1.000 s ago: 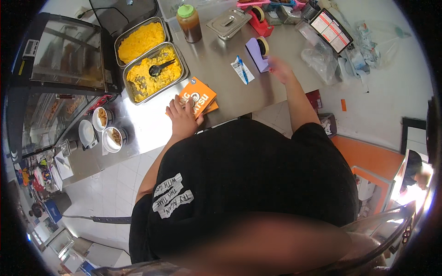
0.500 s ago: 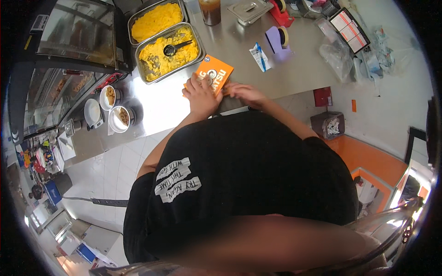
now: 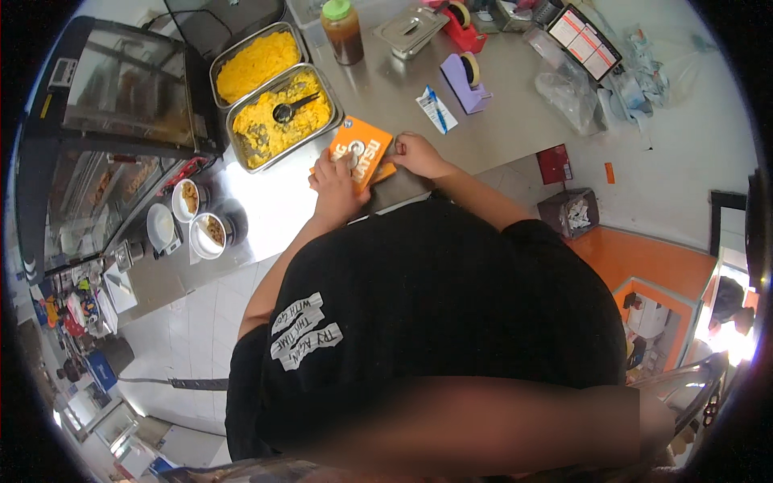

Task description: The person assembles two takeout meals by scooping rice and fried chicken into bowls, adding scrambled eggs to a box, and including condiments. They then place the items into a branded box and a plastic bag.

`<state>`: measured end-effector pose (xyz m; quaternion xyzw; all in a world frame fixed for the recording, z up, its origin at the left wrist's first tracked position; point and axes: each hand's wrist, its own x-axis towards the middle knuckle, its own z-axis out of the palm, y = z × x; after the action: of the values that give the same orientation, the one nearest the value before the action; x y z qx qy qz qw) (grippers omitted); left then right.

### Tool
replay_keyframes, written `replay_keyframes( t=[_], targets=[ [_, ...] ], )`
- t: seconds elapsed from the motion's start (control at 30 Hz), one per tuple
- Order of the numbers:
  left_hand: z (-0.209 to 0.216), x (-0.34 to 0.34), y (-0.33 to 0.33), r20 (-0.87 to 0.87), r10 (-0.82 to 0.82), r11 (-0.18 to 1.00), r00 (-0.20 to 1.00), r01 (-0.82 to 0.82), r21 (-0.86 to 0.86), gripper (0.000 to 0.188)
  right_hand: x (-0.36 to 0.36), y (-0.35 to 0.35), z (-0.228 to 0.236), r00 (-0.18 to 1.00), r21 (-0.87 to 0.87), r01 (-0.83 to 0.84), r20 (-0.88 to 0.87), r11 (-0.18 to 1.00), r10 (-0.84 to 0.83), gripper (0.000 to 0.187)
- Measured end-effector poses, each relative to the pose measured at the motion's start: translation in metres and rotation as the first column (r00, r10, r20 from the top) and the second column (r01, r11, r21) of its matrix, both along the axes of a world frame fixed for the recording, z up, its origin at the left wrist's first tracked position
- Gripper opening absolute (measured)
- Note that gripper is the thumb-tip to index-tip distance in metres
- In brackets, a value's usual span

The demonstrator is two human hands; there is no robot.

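Note:
An orange carton (image 3: 366, 145) with white print rests at the near edge of the steel counter, tilted slightly. My left hand (image 3: 334, 191) grips its left and near side, fingers curled over the edge. At its right edge my right hand (image 3: 419, 156) is closed, fingertips pinching the carton's side or a flap; the exact contact is too small to make out. Just beyond the carton stands a metal pan (image 3: 336, 121) of yellow crumbly food, with a black spoon (image 3: 283, 113) lying in it.
Behind it is a second metal pan (image 3: 212, 76) of yellow food. A green-lidded bottle (image 3: 345, 40), purple tape dispenser (image 3: 463, 84) and blue pen (image 3: 437, 109) are on the counter. White bowls (image 3: 209, 236) stand left, beside a glass-fronted warmer (image 3: 129, 88).
My right hand has shifted farther along the carton's right edge, and its fingers are more curled. My left hand stays on the carton. The whole view has shifted slightly.

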<state>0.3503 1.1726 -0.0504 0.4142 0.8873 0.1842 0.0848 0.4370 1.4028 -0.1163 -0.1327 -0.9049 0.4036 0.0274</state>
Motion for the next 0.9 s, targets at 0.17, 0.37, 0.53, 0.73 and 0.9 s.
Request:
replay_keyframes(
  t=[0.17, 0.37, 0.53, 0.73, 0.9],
  targets=[
    [0.037, -0.016, -0.008, 0.196, -0.078, 0.958, 0.978, 0.127, -0.256, 0.090, 0.041, 0.088, -0.010, 0.607, -0.203, 0.707, -0.317, 0.677, -0.729, 0.022],
    [0.044, -0.052, 0.100, 0.075, -0.315, 0.949, 0.946, 0.316, -0.002, 0.052, 0.053, 0.221, -0.023, 0.755, -0.196, 0.656, 0.188, 0.729, -0.629, 0.038],
    [-0.022, -0.067, 0.228, 0.229, -0.340, 0.920, 0.912, 0.373, -0.120, 0.049, 0.040, 0.228, 0.009, 0.861, -0.690, 0.505, 0.361, 0.518, -0.358, 0.021],
    [-0.087, -0.053, 0.297, 0.070, -0.170, 0.937, 0.983, 0.183, -0.297, 0.063, 0.114, 0.203, -0.087, 0.792, -0.613, 0.415, -0.120, 0.673, -0.598, 0.013],
    [-0.135, -0.078, 0.295, 0.182, -0.203, 0.873, 0.962, 0.262, -0.411, 0.053, 0.062, 0.181, -0.073, 0.536, 0.004, 0.844, -0.010, 0.536, -0.844, 0.022]
  ],
)
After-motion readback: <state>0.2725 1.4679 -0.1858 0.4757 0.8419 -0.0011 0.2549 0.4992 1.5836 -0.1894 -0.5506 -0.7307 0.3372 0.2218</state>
